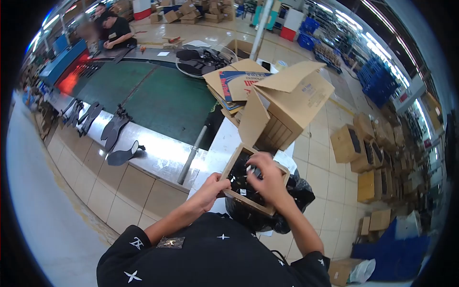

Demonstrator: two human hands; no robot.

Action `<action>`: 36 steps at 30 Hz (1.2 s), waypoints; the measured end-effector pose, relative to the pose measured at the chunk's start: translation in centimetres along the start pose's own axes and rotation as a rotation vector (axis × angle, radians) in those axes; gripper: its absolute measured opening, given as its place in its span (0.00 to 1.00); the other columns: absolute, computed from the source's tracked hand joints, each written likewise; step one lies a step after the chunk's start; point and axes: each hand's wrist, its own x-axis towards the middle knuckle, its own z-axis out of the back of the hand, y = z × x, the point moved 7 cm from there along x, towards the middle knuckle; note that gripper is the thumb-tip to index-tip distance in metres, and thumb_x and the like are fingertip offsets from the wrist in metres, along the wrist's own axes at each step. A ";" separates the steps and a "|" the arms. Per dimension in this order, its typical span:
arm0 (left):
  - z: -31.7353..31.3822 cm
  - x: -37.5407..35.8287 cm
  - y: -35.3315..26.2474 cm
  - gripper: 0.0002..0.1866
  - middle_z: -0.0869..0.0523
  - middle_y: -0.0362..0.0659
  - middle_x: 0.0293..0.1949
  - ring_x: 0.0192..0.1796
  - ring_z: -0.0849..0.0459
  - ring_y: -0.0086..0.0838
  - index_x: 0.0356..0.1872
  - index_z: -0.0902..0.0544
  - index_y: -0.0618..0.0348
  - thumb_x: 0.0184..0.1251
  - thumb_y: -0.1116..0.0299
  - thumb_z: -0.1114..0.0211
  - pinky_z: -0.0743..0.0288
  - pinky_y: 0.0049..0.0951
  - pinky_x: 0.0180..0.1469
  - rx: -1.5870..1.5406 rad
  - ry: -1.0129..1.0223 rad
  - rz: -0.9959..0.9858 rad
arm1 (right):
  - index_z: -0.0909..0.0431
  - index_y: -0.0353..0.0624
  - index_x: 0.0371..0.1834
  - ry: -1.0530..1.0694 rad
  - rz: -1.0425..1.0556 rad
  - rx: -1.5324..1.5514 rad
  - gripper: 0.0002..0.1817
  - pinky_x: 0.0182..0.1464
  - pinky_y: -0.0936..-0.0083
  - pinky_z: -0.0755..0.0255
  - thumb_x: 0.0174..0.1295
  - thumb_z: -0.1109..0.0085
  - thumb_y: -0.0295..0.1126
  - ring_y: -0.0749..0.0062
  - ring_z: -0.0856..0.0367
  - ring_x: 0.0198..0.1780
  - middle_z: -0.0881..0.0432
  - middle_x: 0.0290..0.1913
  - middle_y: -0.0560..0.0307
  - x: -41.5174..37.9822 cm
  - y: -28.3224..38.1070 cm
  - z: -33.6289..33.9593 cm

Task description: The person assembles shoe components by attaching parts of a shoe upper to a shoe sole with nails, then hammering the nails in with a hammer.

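My left hand (213,188) grips the near left rim of a small open cardboard box (248,202), thumb over the edge. Inside the box lie small dark parts (239,178) with a few white bits; their kind is too small to tell. My right hand (268,178) reaches into the box from the right with its fingers bent together. What those fingers pinch is mostly covered by the hand, though something grey shows near the fingertips. A black plastic bag (302,189) bulges around the right and near sides of the box.
A large open carton (299,112) stands just beyond the box, beside flattened printed cardboard (239,86). Leftward runs a green conveyor belt (158,103). Dark sole-shaped pieces (113,134) line its metal edge, near a metal bar (192,158). Another person (117,33) works across the belt.
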 end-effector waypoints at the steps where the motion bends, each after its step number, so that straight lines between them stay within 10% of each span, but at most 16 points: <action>1: 0.4 0.2 0.2 0.26 0.23 0.46 0.43 0.44 0.22 0.28 0.55 0.32 0.70 0.60 0.66 0.36 0.25 0.33 0.50 -0.005 -0.018 -0.006 | 0.20 0.43 0.48 0.116 0.064 -0.096 0.15 0.64 0.59 0.32 0.57 0.33 0.29 0.50 0.25 0.63 0.21 0.59 0.48 -0.3 -0.1 -1.6; 7: 1.6 1.3 1.9 0.28 0.24 0.47 0.44 0.46 0.21 0.30 0.57 0.33 0.71 0.59 0.66 0.36 0.24 0.34 0.53 -0.024 -0.080 0.003 | 0.18 0.46 0.53 0.209 0.118 -0.333 0.16 0.69 0.54 0.41 0.61 0.33 0.32 0.57 0.27 0.67 0.25 0.69 0.50 -2.0 1.9 0.6; 11: 2.4 1.7 3.3 0.25 0.23 0.46 0.43 0.45 0.21 0.29 0.56 0.32 0.68 0.61 0.67 0.36 0.25 0.34 0.52 -0.057 -0.087 0.034 | 0.18 0.37 0.40 0.018 -0.348 -0.113 0.09 0.38 0.71 0.23 0.58 0.46 0.18 0.55 0.16 0.34 0.15 0.35 0.49 -5.7 -1.6 6.4; 15: 2.6 1.2 3.5 0.21 0.23 0.44 0.42 0.43 0.22 0.28 0.53 0.30 0.64 0.61 0.68 0.38 0.26 0.34 0.51 -0.104 -0.105 0.039 | 0.19 0.37 0.38 0.617 -0.621 -0.409 0.10 0.42 0.57 0.21 0.57 0.40 0.32 0.45 0.15 0.37 0.14 0.34 0.42 -14.2 -10.5 3.4; 17: 2.9 1.0 3.4 0.18 0.23 0.42 0.42 0.44 0.23 0.27 0.51 0.28 0.64 0.60 0.70 0.40 0.25 0.36 0.52 -0.114 -0.110 0.040 | 0.22 0.35 0.36 0.440 -0.552 -0.632 0.15 0.43 0.55 0.19 0.55 0.35 0.37 0.42 0.14 0.38 0.15 0.32 0.38 -12.7 -10.6 2.2; 20: 3.8 0.5 3.1 0.16 0.23 0.41 0.40 0.43 0.23 0.26 0.49 0.26 0.63 0.60 0.72 0.41 0.25 0.31 0.50 -0.136 -0.126 0.011 | 0.23 0.35 0.50 0.468 -0.506 -0.574 0.21 0.47 0.55 0.20 0.56 0.34 0.36 0.44 0.17 0.52 0.18 0.52 0.36 -10.7 -9.5 0.6; 23: 5.7 0.1 3.0 0.16 0.22 0.42 0.40 0.40 0.21 0.28 0.49 0.27 0.63 0.59 0.71 0.38 0.25 0.36 0.48 -0.152 -0.143 -0.038 | 0.46 0.31 0.76 0.434 -0.380 -0.560 0.46 0.68 0.52 0.30 0.60 0.36 0.43 0.33 0.38 0.74 0.45 0.77 0.28 -12.0 -11.5 -2.2; 29: 7.8 -0.8 2.4 0.11 0.21 0.41 0.36 0.38 0.21 0.27 0.44 0.26 0.62 0.60 0.73 0.41 0.23 0.37 0.48 -0.216 -0.190 -0.063 | 0.48 0.29 0.77 0.743 -0.666 -0.485 0.55 0.71 0.41 0.37 0.56 0.32 0.57 0.34 0.38 0.74 0.51 0.79 0.30 -11.7 -9.5 -3.2; 36: 8.6 -1.2 3.1 0.07 0.23 0.38 0.34 0.36 0.23 0.25 0.40 0.26 0.57 0.61 0.74 0.43 0.26 0.39 0.48 -0.267 -0.212 -0.085 | 0.38 0.31 0.72 0.443 -0.664 -0.533 0.53 0.60 0.51 0.24 0.48 0.25 0.53 0.37 0.30 0.67 0.38 0.72 0.35 -12.2 -9.9 -4.1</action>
